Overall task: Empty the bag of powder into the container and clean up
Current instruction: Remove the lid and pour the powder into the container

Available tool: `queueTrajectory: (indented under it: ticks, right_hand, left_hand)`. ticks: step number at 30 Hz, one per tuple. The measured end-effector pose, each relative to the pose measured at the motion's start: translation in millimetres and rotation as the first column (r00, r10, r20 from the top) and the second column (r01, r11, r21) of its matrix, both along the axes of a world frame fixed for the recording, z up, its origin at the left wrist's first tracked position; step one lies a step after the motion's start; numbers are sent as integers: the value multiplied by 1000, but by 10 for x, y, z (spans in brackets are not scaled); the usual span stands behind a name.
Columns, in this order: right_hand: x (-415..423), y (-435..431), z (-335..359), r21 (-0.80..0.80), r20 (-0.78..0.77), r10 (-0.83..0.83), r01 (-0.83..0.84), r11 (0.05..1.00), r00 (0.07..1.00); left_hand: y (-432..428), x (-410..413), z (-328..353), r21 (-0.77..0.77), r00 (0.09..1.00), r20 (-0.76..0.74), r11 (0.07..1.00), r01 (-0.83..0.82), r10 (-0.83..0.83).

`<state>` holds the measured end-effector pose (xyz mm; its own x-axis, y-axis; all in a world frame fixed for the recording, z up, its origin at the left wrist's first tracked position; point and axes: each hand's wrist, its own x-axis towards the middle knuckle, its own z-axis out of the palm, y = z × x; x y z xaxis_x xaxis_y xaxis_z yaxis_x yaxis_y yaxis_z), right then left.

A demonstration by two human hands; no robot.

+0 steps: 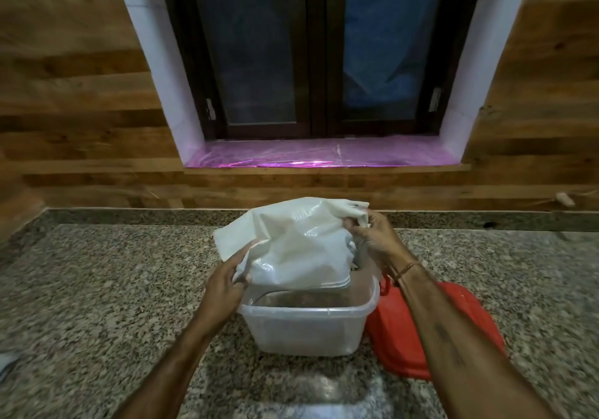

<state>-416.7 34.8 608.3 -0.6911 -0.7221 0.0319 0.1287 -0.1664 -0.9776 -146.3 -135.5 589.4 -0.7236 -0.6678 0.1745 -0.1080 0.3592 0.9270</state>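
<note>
Nearest my view, two bare forearms reach in from the lower edge over the table, a speckled granite surface. Left hand: fingers and thumb closed in a pinch on the lower left edge of the white bag. Right hand: fingers curled round the bag's upper right corner, bunching it. I note the bag is held off the table, crumpled and glossy, directly over the clear plastic container, its lower edge hanging at the container's far rim. The container stands upright on the table. Something brownish shows at its far inner wall, and I cannot tell what it is. A red lid lies flat on the table just beside the container's right side, partly under the right arm. A thin thread band circles the right wrist. Behind the table: a wood-panelled wall and a dark-framed window with a pink-sheeted sill.
</note>
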Motion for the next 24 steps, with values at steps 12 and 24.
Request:
queueTrajectory:
  ticks: [12, 24]
  right_hand:
    - [48, 163, 98, 32, -29, 48, -47, 998, 998]
    - [-57, 120, -73, 141, -152, 170, -149, 979, 974]
  left_hand:
    - [-60, -130, -48, 486, 916, -152, 835, -258, 371]
    - [-534, -580, 235, 578, 897, 27, 725, -374, 441]
